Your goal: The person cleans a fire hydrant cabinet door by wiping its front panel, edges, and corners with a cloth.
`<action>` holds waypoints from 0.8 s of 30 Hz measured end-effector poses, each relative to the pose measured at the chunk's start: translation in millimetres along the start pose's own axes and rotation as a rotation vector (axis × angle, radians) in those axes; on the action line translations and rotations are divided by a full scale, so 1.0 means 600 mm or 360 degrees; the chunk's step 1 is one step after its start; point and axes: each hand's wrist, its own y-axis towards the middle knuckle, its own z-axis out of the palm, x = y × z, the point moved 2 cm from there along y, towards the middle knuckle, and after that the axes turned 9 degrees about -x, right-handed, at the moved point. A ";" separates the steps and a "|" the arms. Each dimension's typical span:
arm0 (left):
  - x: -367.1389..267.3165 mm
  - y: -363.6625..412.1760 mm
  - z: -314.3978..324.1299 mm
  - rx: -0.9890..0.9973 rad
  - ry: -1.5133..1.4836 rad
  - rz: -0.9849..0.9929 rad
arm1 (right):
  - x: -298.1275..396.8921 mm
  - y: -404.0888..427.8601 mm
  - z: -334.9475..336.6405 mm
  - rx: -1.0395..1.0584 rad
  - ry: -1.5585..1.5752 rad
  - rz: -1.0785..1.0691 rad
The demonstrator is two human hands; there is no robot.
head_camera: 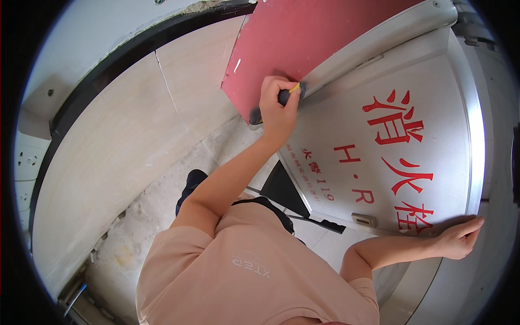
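Observation:
A silver metal fire hydrant cabinet door (345, 122) with large red lettering fills the right half of the view. A pink-red panel (300, 36) adjoins its silver frame (378, 36). My left hand (278, 107) grips a hand tool (284, 96) with a dark grey and yellow handle. The tool's working end is at the lower corner where frame and panel meet; its exact kind is unclear. My right hand (459, 239) is at the frame's right edge with bent fingers; whether they close around that edge is hidden. A recessed latch (364, 220) sits on the door's near side.
Beige wall tiles (122, 122) with a black trim strip (97, 67) curve along the left. Wall sockets (27, 159) are at the far left. Rough, dusty floor (162, 211) lies below. A black strap (321, 223) hangs near my waist, beside a dark triangular area (284, 189).

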 end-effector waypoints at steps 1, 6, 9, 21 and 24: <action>0.002 -0.002 -0.001 -0.0001 -0.0003 0.0003 | -0.004 0.000 0.001 -0.0005 -0.0002 -0.0008; -0.001 0.000 0.002 -0.0017 0.0019 -0.0030 | -0.010 0.000 0.003 -0.0002 -0.0009 -0.0041; -0.021 0.015 0.018 0.0019 -0.0031 -0.0003 | -0.009 0.000 0.001 -0.0005 -0.0017 -0.0061; 0.002 -0.008 0.001 0.0000 0.0019 -0.0061 | 0.000 -0.003 0.000 -0.0014 0.0001 -0.0017; -0.024 0.012 0.019 0.0044 -0.0021 -0.0033 | -0.005 -0.002 0.001 0.0018 0.0022 -0.0065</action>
